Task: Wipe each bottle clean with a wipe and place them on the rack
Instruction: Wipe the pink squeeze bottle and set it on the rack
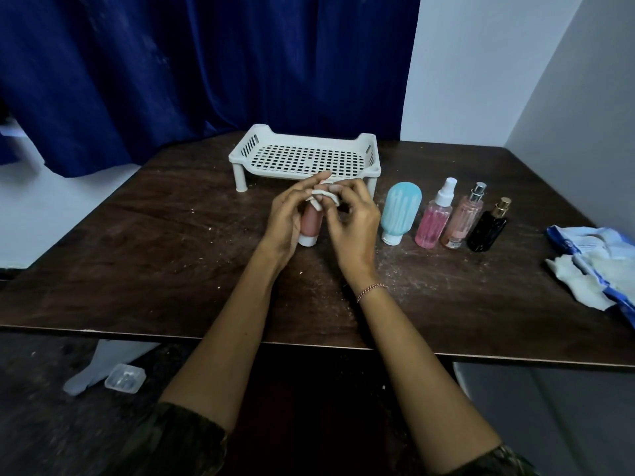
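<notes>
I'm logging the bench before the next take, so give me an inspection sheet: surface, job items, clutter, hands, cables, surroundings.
Surface: dark wooden table, speckled with pale crumbs.
Job's things: white rack holds no bottle; pink bottle cap down between the hands, wipe at its top; blue bottle, spray bottle, peach bottle, black bottle in a row right of them.
Clutter: wipes pack and loose wipe at the table's right edge.
Hands: left hand grips the pink bottle; right hand pinches the wipe.
Cables: nothing seen.
Surroundings: blue curtain and white wall behind; clear box on the floor.
</notes>
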Tool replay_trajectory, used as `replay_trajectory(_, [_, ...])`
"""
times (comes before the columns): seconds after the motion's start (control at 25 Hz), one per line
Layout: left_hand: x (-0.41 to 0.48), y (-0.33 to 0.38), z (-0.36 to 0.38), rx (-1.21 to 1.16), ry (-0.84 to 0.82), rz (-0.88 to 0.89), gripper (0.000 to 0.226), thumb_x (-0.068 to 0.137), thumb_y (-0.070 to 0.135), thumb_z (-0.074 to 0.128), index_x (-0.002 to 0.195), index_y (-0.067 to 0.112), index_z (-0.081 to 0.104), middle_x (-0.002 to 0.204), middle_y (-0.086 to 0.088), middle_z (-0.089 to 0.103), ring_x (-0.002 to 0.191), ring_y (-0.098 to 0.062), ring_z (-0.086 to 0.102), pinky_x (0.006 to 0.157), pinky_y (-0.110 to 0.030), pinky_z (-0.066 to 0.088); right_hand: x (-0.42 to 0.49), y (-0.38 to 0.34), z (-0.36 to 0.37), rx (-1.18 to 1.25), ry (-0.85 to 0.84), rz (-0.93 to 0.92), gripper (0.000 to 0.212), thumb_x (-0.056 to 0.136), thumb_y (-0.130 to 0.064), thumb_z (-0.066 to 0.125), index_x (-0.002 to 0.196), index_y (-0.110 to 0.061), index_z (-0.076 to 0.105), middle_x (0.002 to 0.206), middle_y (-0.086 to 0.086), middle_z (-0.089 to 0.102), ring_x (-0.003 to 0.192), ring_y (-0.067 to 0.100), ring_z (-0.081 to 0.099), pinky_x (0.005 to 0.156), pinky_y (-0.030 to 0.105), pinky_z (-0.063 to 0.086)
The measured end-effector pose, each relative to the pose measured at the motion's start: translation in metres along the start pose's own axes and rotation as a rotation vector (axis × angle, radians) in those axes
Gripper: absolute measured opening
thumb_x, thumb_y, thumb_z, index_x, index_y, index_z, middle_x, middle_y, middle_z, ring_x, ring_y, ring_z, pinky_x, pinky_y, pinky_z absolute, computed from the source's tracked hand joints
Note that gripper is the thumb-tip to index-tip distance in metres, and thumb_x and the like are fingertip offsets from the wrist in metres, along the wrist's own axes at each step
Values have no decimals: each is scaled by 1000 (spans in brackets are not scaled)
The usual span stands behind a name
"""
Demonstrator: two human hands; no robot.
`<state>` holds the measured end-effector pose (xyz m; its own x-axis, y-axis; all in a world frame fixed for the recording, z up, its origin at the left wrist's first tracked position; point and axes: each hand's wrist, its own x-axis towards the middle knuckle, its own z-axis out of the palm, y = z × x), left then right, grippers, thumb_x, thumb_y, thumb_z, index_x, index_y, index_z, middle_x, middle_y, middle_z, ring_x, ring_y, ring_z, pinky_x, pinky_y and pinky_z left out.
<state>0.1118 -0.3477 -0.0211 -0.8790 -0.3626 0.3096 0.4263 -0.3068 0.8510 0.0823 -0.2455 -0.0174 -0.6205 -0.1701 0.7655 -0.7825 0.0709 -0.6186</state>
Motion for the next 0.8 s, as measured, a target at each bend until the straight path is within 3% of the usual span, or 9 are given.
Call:
replay_trajectory(0.28, [-2,-4,-1,54,-59,17,48,77,2,49,125,6,52,112,-2,67,109,-12,60,92,-20,47,1,2,-1,21,37,68,10,85,-2,60,92,2,66,91,11,59,84,10,56,76,7,40])
replay_trajectory(0.4, [-3,-5,-1,74,-66,14,50,77,-1,51,126,8,52,109,3,69,107,-8,61,86,-17,49,2,5,-1,25,49,94,10,85,-4,61,92,1,66,90,11,60,84,14,57,76,10,43])
replay_trajectory(0.52, [-2,-6,-2,89,-65,12,47,76,-1,53,122,12,55,108,5,70,108,-8,61,88,-18,49,3,9,0,132,48,207,10,86,-10,63,93,-3,66,92,10,63,86,15,59,76,22,48])
replay_trajectory(0.64, [-2,-7,-2,91,-51,17,46,76,-1,56,120,12,57,112,0,67,109,-10,60,87,-19,49,6,14,-1,304,22,360,10,87,-12,62,96,-8,65,95,8,66,89,12,60,80,21,49])
replay_trajectory(0.8, [-3,-7,-2,115,-54,26,45,76,1,57,120,11,57,121,-7,60,113,-12,58,90,-19,48,8,15,-1,351,53,433,15,85,-10,64,98,-3,64,92,2,66,84,4,60,78,21,51])
